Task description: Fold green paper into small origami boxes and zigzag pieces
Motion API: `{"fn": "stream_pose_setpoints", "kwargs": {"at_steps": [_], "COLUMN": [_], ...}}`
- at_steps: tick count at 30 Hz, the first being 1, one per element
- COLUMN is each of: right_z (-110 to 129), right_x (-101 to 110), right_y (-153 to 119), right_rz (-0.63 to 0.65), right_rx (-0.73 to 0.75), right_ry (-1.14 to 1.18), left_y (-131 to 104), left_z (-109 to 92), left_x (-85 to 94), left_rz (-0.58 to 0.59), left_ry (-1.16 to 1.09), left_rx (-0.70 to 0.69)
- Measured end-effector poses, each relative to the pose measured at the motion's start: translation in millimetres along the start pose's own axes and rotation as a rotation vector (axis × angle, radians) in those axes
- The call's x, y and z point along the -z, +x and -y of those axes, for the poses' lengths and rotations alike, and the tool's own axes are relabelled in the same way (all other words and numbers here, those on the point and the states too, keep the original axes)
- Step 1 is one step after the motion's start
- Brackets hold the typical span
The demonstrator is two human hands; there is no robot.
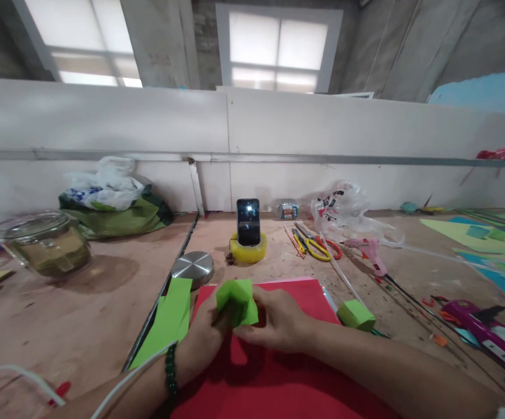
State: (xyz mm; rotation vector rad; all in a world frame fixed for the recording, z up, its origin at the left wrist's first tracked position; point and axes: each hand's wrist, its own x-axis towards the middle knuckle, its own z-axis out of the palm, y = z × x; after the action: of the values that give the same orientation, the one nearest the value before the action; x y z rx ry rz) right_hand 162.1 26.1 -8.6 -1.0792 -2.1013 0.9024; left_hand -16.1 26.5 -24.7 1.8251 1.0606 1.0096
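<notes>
A folded piece of bright green paper (240, 298) is between my two hands, above a red sheet (296, 372). My left hand (208, 329) grips it from the left, some fingers tucked inside or behind the folds. On the other side my right hand (278, 320) pinches its edge with thumb and fingers. Flat green paper strips (171, 317) lie left of the red sheet, beside my left wrist. A finished-looking green paper box shape (356, 315) rests to the right, just beyond my right forearm.
A phone (249, 222) leans upright in a yellow tape roll (249, 251). Scissors (315, 241), a pink glue gun (372, 256) with its cable, and a purple power strip (488, 331) lie to the right. A round metal lid (192, 267) and glass pot (46, 244) stand left.
</notes>
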Motion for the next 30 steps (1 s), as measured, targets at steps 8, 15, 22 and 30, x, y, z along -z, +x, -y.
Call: {"fn": "stream_pose_setpoints", "kwargs": {"at_steps": [8, 15, 22, 30], "right_z": [10, -10, -17, -14], "right_x": [32, 21, 19, 29], "right_y": [6, 14, 16, 18], "right_rz": [-0.099, 0.074, 0.137, 0.175], "right_rx": [-0.043, -0.066, -0.109, -0.183], "right_ry": [0.210, 0.095, 0.164, 0.175], "left_y": [2, 0, 2, 1], "left_z": [-14, -7, 3, 8], "left_x": [8.2, 7.1, 3.0, 1.9], "left_rz": [0.188, 0.203, -0.011, -0.011], "left_ry": [0.202, 0.248, 0.180, 0.192], "left_rx": [0.106, 0.066, 0.030, 0.061]}}
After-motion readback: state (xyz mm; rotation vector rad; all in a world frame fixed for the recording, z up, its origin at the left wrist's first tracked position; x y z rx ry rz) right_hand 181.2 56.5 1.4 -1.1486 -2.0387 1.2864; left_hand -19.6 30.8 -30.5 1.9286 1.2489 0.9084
